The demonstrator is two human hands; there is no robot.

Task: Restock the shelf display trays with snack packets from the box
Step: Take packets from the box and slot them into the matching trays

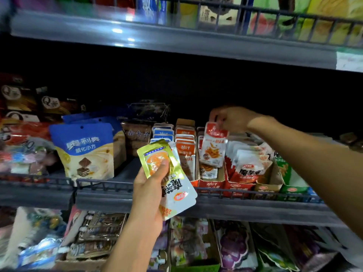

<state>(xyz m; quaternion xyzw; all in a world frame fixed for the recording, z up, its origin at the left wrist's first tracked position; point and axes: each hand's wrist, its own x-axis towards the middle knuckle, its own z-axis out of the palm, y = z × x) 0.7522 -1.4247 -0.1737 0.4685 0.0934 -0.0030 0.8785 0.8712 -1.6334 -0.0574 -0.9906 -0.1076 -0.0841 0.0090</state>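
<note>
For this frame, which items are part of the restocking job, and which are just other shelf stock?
Part of the job:
- red-and-white packet, pinched by the right hand over the display trays
- gold packet and white packet, held in the left hand

Just shelf stock:
- blue-and-white wafer bag
- green packets, far right
- goods on the lower shelf

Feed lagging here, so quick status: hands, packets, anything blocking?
Left hand grips gold and white packets. Right hand pinches red-and-white packet above its display tray. Tray partly filled, nothing blocking.
</note>
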